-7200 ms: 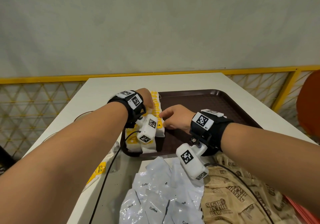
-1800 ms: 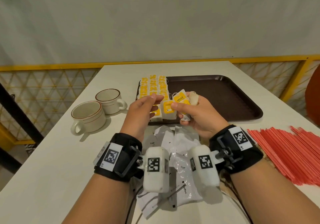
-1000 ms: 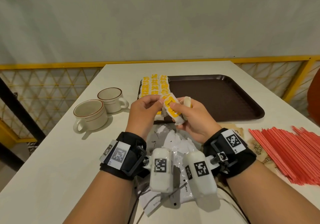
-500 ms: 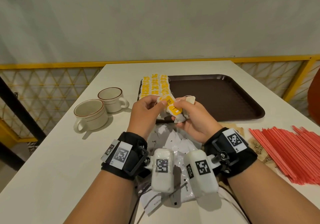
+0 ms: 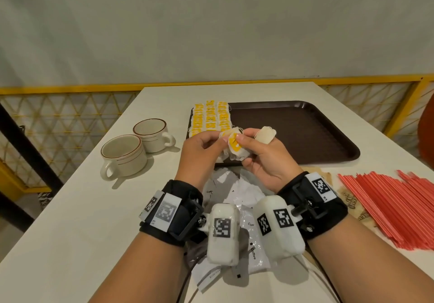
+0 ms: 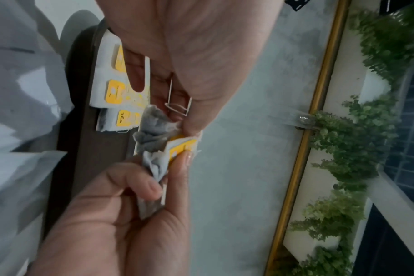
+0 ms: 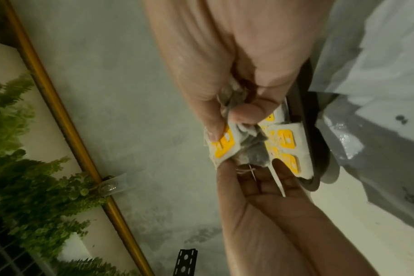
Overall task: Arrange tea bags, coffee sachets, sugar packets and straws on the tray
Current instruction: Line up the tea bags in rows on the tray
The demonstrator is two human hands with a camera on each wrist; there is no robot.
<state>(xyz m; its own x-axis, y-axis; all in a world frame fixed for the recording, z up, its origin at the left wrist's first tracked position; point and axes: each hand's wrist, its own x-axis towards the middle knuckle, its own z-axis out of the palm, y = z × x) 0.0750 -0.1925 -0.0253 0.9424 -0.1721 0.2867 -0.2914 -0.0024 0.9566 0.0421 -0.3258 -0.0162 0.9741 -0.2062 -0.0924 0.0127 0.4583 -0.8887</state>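
Observation:
Both hands are raised above the front left corner of the dark brown tray (image 5: 305, 136). My right hand (image 5: 244, 149) grips a small bunch of tea bags (image 5: 237, 154), thumb on a yellow tag (image 7: 222, 143). One more tea bag (image 5: 265, 134) sticks up between its fingers. My left hand (image 5: 222, 138) pinches the edge of the top tea bag (image 6: 154, 130), its string loose across the palm. Rows of yellow-tagged tea bags (image 5: 210, 119) lie on the tray's left side. White coffee sachets (image 5: 234, 190), brown sugar packets (image 5: 352, 199) and red straws (image 5: 394, 204) lie on the table.
Two cream cups (image 5: 122, 152) (image 5: 152, 133) stand on the white table (image 5: 70, 220), left of the tray. A yellow mesh railing (image 5: 58, 119) runs behind the table. The tray's right part shows bare brown surface.
Seven seconds ago both hands were at the tea bag rows on the tray. They now hold a bunch of tea bags nearer me. In the last second the top bag has turned slightly.

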